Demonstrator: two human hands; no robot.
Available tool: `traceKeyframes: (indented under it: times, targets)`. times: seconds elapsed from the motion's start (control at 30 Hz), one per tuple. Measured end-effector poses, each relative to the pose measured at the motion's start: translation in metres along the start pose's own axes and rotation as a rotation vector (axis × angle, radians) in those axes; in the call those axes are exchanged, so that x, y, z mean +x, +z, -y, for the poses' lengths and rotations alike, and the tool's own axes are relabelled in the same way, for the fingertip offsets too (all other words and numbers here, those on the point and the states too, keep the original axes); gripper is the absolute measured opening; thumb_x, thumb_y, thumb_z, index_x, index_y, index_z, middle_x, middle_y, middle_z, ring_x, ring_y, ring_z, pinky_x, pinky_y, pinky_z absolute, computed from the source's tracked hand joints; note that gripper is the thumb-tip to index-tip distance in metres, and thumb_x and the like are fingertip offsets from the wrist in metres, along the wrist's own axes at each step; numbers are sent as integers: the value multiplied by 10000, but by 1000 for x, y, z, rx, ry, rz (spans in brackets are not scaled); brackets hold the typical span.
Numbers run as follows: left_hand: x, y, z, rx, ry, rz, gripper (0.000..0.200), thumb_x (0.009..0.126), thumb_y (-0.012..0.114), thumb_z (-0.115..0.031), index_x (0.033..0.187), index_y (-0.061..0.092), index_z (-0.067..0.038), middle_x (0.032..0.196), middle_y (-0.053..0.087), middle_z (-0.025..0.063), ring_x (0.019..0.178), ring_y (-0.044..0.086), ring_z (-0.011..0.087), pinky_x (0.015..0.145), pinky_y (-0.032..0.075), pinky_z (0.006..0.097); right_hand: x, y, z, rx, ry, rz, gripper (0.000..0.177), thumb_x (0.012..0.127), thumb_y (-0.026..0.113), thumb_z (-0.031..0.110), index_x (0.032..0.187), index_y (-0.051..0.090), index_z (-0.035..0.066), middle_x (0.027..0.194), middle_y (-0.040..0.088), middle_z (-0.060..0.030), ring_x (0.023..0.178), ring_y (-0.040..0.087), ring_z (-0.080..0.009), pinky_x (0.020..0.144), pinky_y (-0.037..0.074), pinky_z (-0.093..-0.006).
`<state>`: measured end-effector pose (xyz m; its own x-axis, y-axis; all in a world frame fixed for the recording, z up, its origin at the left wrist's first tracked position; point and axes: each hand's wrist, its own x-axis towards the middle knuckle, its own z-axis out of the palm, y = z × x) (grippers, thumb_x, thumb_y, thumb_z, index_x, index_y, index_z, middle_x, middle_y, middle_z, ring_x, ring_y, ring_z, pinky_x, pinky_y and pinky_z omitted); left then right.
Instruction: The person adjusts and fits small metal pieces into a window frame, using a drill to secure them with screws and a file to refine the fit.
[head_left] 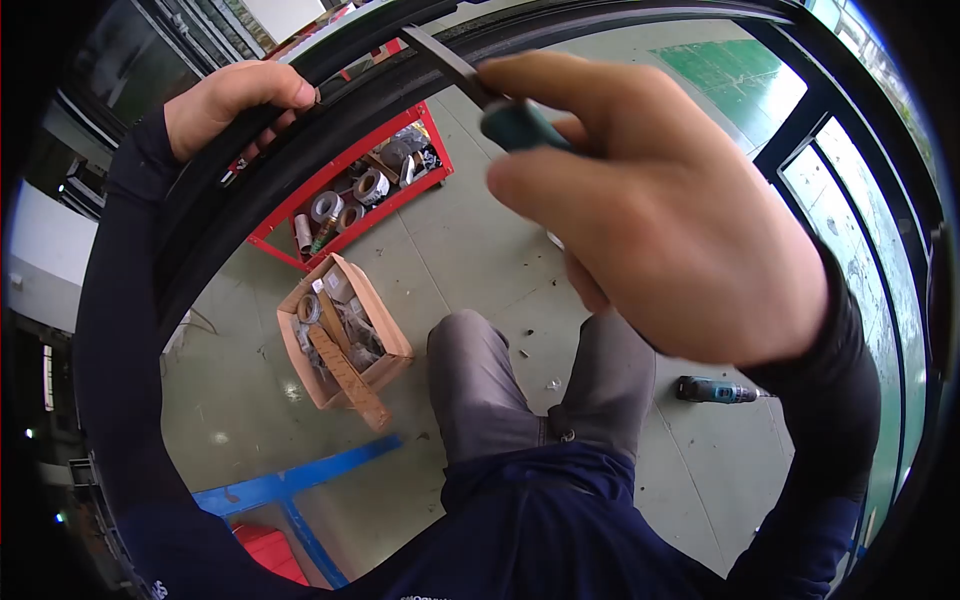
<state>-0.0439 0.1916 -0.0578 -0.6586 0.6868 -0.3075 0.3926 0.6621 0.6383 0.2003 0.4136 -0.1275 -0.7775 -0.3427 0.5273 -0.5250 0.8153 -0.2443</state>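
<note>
A dark frame (500,42) with a black edge arcs across the top of the head view. My left hand (245,100) is closed around its black bar at the upper left, thumb on top and fingertips curling underneath. In my right hand (670,190), large and close to the camera, is a flat-bladed hand tool (445,62) with a dark green handle. My fingers wrap that handle, and the narrow grey blade points up and left, its tip overlapping the frame's black edge.
Below the frame stands a red cart (345,235) holding tape rolls. A cardboard box (395,350) with tape and wooden strips sits on the floor. To the right lies a cordless drill (712,390); a blue metal stand (290,483) is at lower left. Glazed panels (850,210) line the right side.
</note>
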Motion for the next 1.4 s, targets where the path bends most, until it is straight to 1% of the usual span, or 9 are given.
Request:
traceKeyframes:
  times: [0.1,0.23,0.4,0.5,0.83,0.97,1.1,1.2,1.4]
  targets:
    - [4,1,-2,4,11,-5,367,809,694,-467,912,683,-115,758,555,-43,629,507,49,555,435,214,22,1,-17,-431,-307,43,283,809,650,31,1073,650,-72,768,677,-156,542,632,-174,562,550,-286]
    - [1,2,1,19,7,8,341,810,689,-458,874,663,-124,752,547,-45,624,501,44,540,421,214,5,-7,18,635,629,-67,503,878,585,75,1352,529,-84,721,645,-116,511,586,-98,471,461,-263]
    - [3,3,-9,51,42,-38,330,815,681,-446,855,658,-120,731,539,-48,595,492,45,525,411,214,33,-12,-5,496,410,48,426,888,569,90,1247,567,-138,920,688,-205,647,642,-165,610,512,-291]
    - [0,6,-1,17,-16,-15,325,816,678,-443,842,657,-120,731,539,-50,594,489,43,522,408,216,51,-57,27,707,928,380,395,888,529,63,1200,563,-177,777,668,-197,710,657,-182,682,526,-292]
    - [-3,9,9,-36,7,-2,334,819,680,-437,816,634,-106,701,523,-50,569,467,32,497,379,202,12,-15,34,609,788,13,500,813,647,109,1294,605,-25,815,674,-114,547,607,-125,496,479,-270]
    - [-9,13,-5,77,89,-73,345,817,681,-449,832,639,-106,713,525,-39,589,481,40,510,394,209,23,10,5,14,169,-85,506,836,639,127,1311,585,-39,846,667,-123,573,631,-116,506,493,-253]
    - [-7,12,-3,56,30,-15,370,823,665,-477,846,647,-108,722,529,-31,603,500,64,535,408,221,14,-10,36,663,789,57,482,849,617,118,1290,578,-73,901,668,-157,560,617,-101,504,494,-253]
    - [-8,9,-3,140,92,-12,374,824,657,-482,845,648,-109,718,532,-34,593,495,52,522,406,216,34,20,-16,-126,-88,49,161,875,592,30,984,661,-67,1163,650,-218,593,651,-145,597,548,-244]
    - [-7,9,-6,97,36,18,369,824,651,-473,847,652,-105,708,542,-29,577,492,60,515,400,227,4,29,-9,137,59,-6,212,867,591,8,1051,685,-41,1101,671,-211,578,648,-155,581,551,-261]
